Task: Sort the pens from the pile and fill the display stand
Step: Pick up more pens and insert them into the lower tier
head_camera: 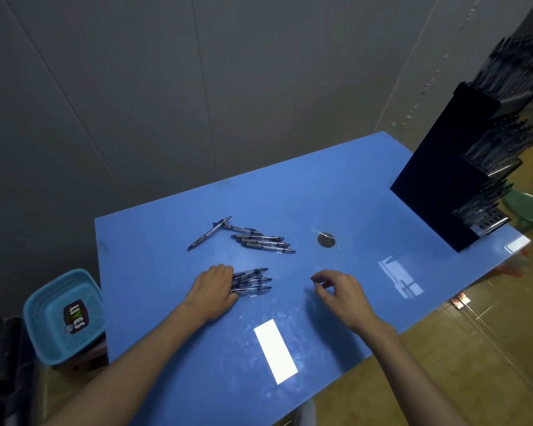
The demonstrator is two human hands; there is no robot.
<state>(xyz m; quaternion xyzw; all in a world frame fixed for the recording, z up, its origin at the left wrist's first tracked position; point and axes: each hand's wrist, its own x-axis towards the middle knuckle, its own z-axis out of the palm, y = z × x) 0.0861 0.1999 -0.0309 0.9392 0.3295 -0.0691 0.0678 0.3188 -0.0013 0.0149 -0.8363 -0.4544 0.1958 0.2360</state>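
Left hand (214,290) is pressing flat, fingers straight, on a bunch (251,281) of about five pens; right hand (340,292) is hovering, fingers loosely curled, empty. Six loose pens (259,239) are lying beyond the fingers on the worktop (166,256); stand (443,179) far right.

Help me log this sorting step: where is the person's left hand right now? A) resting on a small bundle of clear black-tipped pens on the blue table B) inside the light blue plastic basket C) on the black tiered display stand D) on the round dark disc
A: the left hand lies with fingers over the bundle of clear black-tipped pens on the blue table, far from the other things.
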